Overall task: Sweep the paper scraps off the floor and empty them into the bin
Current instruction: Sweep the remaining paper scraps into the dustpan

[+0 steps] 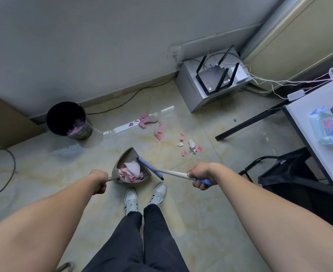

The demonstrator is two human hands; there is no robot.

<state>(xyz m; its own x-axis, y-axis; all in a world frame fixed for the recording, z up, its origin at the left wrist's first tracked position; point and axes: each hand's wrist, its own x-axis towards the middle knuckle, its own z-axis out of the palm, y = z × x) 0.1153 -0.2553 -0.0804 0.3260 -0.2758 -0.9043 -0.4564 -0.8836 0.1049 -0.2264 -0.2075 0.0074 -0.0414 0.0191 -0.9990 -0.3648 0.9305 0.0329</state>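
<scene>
Your left hand is curled in a fist around the thin handle of the dustpan, which sits just ahead of your shoes and already holds a heap of pink and white paper. Your right hand grips the broom with fingers wrapped tight around the blue end of its handle; the blue broom head lies along the dustpan's right edge. More paper scraps lie scattered on the tiled floor beyond the dustpan, between the bin and the table leg. The dark bin stands by the wall, well left of the scraps, with pink paper inside.
</scene>
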